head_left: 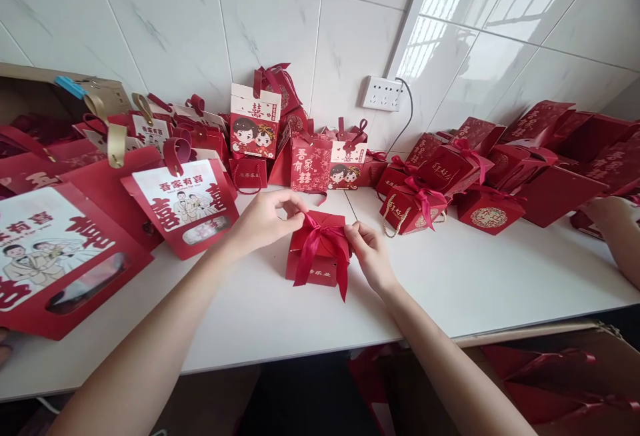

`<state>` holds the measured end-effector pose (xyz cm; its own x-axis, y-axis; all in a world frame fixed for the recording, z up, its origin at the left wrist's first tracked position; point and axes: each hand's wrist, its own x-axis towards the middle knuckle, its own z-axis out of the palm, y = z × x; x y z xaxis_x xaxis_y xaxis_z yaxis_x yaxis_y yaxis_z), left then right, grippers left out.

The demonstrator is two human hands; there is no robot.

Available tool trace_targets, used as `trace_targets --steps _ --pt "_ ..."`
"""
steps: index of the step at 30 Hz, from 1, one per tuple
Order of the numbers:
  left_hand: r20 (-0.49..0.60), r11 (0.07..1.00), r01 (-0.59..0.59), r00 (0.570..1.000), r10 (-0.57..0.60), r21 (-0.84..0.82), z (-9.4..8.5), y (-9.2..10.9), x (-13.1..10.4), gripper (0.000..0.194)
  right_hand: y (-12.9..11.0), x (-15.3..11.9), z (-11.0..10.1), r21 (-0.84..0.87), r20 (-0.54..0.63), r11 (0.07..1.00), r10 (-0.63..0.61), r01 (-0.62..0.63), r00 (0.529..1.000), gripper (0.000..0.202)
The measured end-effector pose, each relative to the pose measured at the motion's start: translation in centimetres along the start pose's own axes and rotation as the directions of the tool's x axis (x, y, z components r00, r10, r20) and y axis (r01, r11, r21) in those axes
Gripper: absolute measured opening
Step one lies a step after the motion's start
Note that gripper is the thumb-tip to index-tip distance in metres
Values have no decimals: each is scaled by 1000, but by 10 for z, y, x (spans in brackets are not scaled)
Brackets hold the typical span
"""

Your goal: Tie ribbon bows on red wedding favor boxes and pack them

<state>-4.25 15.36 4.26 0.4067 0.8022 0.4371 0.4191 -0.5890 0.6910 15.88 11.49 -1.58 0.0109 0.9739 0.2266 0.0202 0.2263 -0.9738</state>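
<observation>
A small red gift box (313,271) with gold lettering stands upright on the white table in front of me. Across its top is a dark pink satin ribbon (311,249) tied in a bow, its two tails hanging down the front. My left hand (267,221) pinches the bow's left side between thumb and finger at the box's upper left corner. On the opposite side, my right hand (371,253) has its fingertips closed on the ribbon's right loop. The part of the ribbon inside each pinch is covered by my fingers.
Red gift bags with white fronts (183,199) stand at the left. More boxes (413,213) crowd the wall and the right side. A power strip (383,93) hangs on the tiles. Another person's hand (613,226) is at far right. An open carton (565,369) sits below the table edge.
</observation>
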Motion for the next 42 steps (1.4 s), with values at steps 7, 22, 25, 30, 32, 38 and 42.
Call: trace_targets --steps 7,22,25,30,32,38,42 --pt "-208 790 -386 824 527 476 16 -7 -3 16 2 0 1 34 29 999 8 -9 1000 44" --pt "-10 988 -104 994 106 113 16 1 -5 8 0 0 1 46 19 999 -16 15 1000 45" --pt "-81 981 -134 986 147 143 19 1 -5 12 0 0 0 51 12 999 -6 6 1000 45" --pt "-40 993 -49 998 54 109 11 2 -5 6 1 -1 0 58 17 998 -1 0 1000 44" --pt "84 999 14 996 -17 44 5 3 -5 11 1 -1 -1 50 16 999 -12 12 1000 44" --pt "220 981 172 964 -149 -91 -1 6 -3 37 2 -1 -1 60 32 998 -13 11 999 43" --pt "159 973 233 960 -230 5 6 6 -1 41 2 0 -1 57 39 998 -15 13 999 42"
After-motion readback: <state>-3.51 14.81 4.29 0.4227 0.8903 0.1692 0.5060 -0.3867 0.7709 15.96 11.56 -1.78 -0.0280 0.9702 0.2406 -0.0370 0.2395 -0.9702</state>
